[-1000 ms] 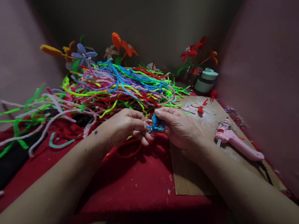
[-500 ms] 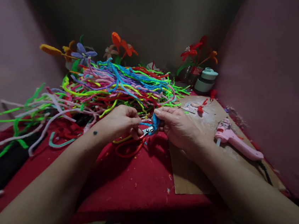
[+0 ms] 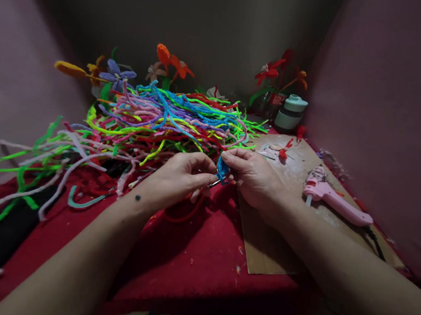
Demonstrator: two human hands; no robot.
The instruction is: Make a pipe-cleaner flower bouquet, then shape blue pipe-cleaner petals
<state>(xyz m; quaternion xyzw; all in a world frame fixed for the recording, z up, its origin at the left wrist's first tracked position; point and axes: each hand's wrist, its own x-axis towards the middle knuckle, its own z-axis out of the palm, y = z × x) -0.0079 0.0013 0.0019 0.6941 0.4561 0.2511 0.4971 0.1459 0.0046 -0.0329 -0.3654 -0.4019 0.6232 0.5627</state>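
Observation:
A small folded blue pipe cleaner piece (image 3: 223, 169) is pinched between the thumb and fingers of my right hand (image 3: 255, 180). My left hand (image 3: 178, 179) is closed around scissors (image 3: 215, 182) with red handles; the metal blade tips sit just under the blue piece, and most of the scissors are hidden by my fingers. Both hands hover over the red cloth (image 3: 200, 256), at the near edge of a big tangled pile of coloured pipe cleaners (image 3: 162, 120).
A pink glue gun (image 3: 336, 201) lies on a wooden board (image 3: 272, 244) to the right. At the back stand pipe-cleaner flowers (image 3: 171, 63), more red flowers (image 3: 275, 71) and a pale green jar (image 3: 290, 113). Dark walls close in on both sides.
My left hand let go of the blue piece and took up the scissors, bringing the blades to it. My right hand has lifted the blue piece slightly.

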